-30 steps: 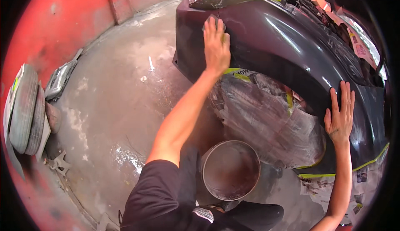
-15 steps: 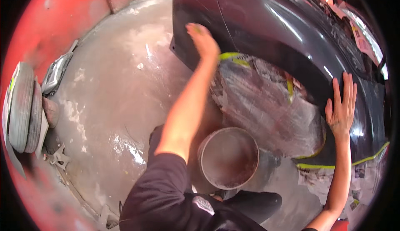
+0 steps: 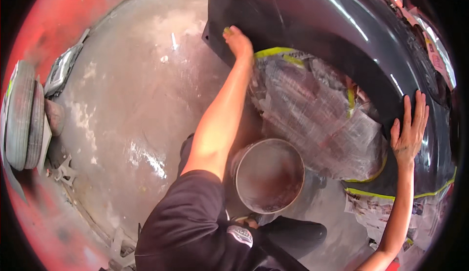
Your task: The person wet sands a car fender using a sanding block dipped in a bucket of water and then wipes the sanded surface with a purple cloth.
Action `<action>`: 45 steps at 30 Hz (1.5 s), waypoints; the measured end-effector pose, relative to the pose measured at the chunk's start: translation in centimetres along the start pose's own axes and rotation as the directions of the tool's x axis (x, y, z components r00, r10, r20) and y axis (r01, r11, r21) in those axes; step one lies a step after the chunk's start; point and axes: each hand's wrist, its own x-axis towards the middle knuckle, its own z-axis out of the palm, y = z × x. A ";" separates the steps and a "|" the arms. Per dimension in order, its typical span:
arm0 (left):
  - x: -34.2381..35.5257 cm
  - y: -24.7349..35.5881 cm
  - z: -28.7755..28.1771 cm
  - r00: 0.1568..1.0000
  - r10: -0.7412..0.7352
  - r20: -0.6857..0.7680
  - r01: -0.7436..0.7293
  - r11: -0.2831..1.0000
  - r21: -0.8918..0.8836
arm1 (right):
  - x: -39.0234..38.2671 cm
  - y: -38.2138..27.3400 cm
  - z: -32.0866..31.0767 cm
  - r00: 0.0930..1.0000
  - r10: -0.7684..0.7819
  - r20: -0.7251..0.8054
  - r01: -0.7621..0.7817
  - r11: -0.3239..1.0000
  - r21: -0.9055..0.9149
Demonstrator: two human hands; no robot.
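My left hand [image 3: 239, 43] is curled round a small yellowish-olive pad [image 3: 227, 30], low on the left end of a glossy dark car body panel [image 3: 308, 17], near its lower edge. My right hand [image 3: 409, 129] lies open with spread fingers on the same panel, right of the wheel arch. Yellow-green tape [image 3: 273, 51] edges the arch, and wrinkled, dusty plastic masking [image 3: 317, 124] covers the opening. A round bucket [image 3: 268, 175] with dull, cloudy contents stands below the arch, beside my bent leg.
Old tyres [image 3: 19, 119], a wrapped silver part [image 3: 63, 65] and metal brackets [image 3: 64, 173] lie along a curved red wall [image 3: 49, 17] at left. Newspaper masking [image 3: 366, 217] hangs below the panel at right. The concrete floor [image 3: 122, 105] is wet in patches.
My left hand has moved down and left along the panel, its fingers now more curled. My right hand stays on the panel. The view has shifted, so the panel appears higher.
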 end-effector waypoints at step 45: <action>6.6 7.3 0.8 0.896 0.411 0.171 -0.424 0.905 0.047 | -1.2 0.6 0.4 0.999 -0.025 0.023 0.027 0.998 -0.062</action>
